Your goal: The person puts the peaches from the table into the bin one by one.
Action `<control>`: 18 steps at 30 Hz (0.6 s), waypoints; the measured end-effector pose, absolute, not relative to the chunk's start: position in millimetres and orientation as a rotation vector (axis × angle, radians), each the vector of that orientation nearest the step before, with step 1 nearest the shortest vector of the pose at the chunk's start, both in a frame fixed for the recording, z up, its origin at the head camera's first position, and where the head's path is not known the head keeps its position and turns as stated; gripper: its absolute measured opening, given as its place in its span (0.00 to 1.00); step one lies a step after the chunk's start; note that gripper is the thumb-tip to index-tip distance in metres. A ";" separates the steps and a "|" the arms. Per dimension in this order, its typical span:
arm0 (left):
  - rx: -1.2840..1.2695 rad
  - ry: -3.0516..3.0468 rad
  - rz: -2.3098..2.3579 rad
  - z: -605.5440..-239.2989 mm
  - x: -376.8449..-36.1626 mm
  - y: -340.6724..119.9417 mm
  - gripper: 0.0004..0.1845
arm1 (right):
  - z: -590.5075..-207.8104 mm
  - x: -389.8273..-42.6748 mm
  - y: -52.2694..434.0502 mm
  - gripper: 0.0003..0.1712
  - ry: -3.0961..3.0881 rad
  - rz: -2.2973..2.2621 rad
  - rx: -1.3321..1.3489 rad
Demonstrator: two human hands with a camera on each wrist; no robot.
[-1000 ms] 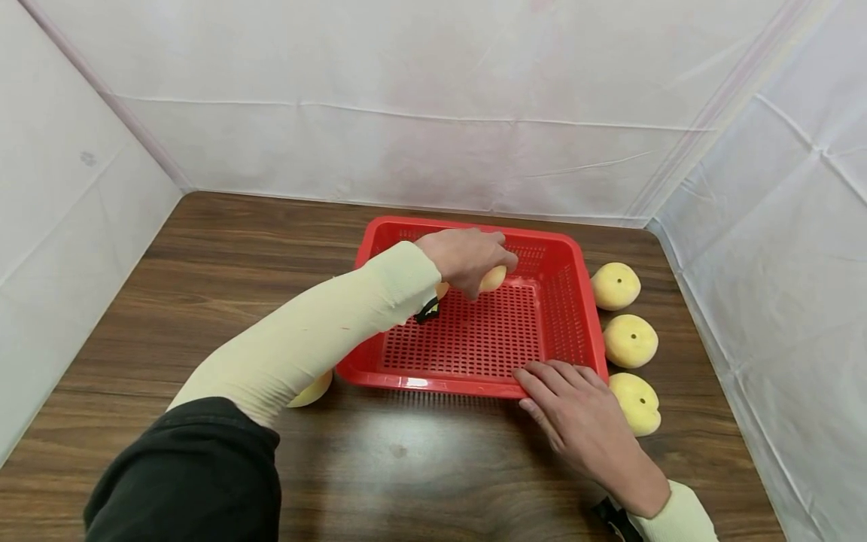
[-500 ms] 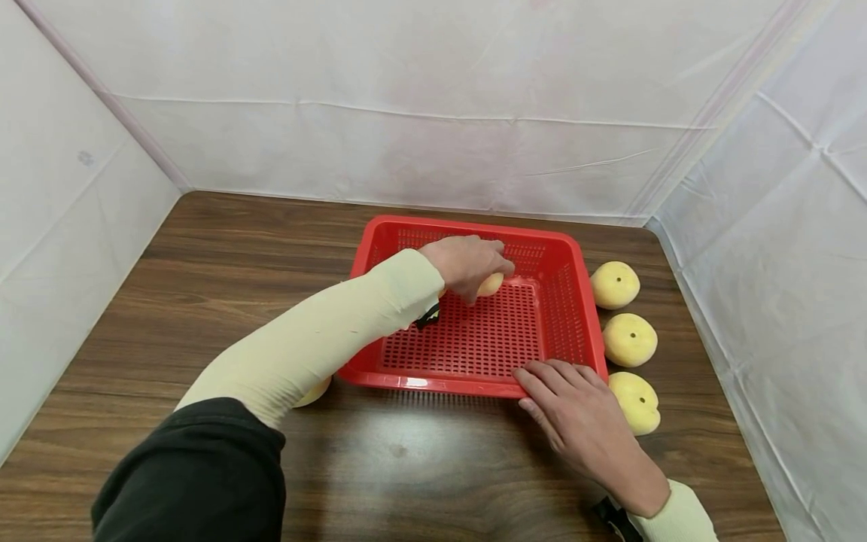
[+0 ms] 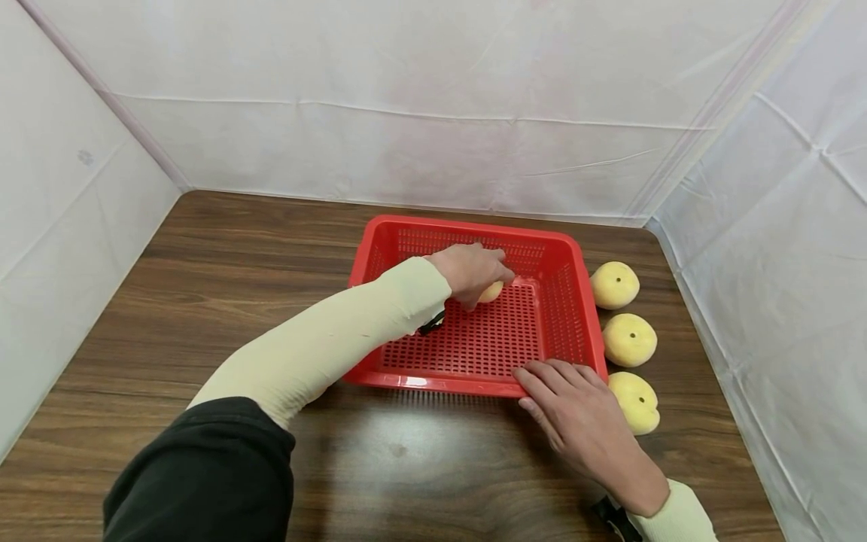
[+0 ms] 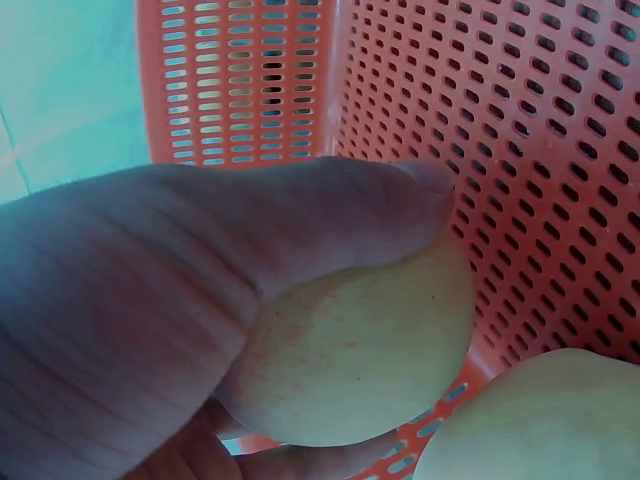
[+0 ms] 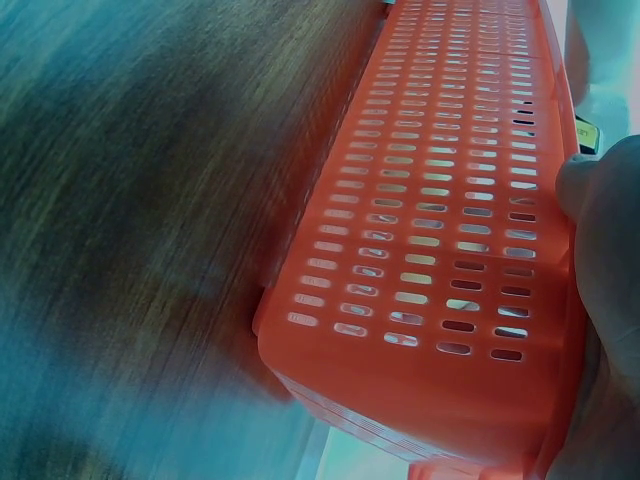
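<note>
Gripping a peach [image 4: 370,350] inside the basket [image 3: 572,316] with left hand [image 3: 466,272]; resting right hand [image 3: 585,421] on near-right rim [image 3: 491,389], likely for steadiness.

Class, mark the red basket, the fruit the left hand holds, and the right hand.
Red basket [image 3: 460,387]: head view, near rim.
Held fruit [image 4: 368,350]: left wrist view, surface facing the camera.
Right hand [image 3: 584,425]: head view, back of the hand.

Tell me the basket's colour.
The basket is red, shown best in the head view.
</note>
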State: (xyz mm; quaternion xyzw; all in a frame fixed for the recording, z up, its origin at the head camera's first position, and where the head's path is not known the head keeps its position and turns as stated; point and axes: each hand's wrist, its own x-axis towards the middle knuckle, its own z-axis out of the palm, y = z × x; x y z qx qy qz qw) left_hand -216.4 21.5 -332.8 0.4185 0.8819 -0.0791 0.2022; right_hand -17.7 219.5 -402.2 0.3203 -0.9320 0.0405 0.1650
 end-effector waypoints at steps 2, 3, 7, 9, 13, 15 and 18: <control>1.164 2.462 -0.227 -334.0 -216.5 22.3 0.38 | -402.2 -17.7 219.3 0.30 -2.661 0.116 0.910; 1.162 2.463 -0.228 -334.4 -216.6 22.3 0.38 | -402.2 -17.8 219.3 0.31 -2.663 0.115 0.910; 1.148 2.467 -0.245 -335.5 -216.9 22.3 0.39 | -401.6 -18.1 219.2 0.30 -2.673 0.114 0.911; 1.146 2.467 -0.255 -336.5 -217.4 22.1 0.40 | -401.4 -18.2 219.2 0.30 -2.672 0.115 0.914; 1.141 2.461 -0.272 -339.1 -218.4 22.7 0.40 | -401.3 -18.0 219.1 0.28 -2.668 0.113 0.913; 1.142 2.458 -0.272 -340.1 -218.5 22.7 0.40 | -401.4 -17.8 218.9 0.28 -2.670 0.109 0.911; 1.135 2.452 -0.270 -341.4 -218.8 23.2 0.40 | -401.6 -17.3 219.0 0.30 -2.667 0.108 0.910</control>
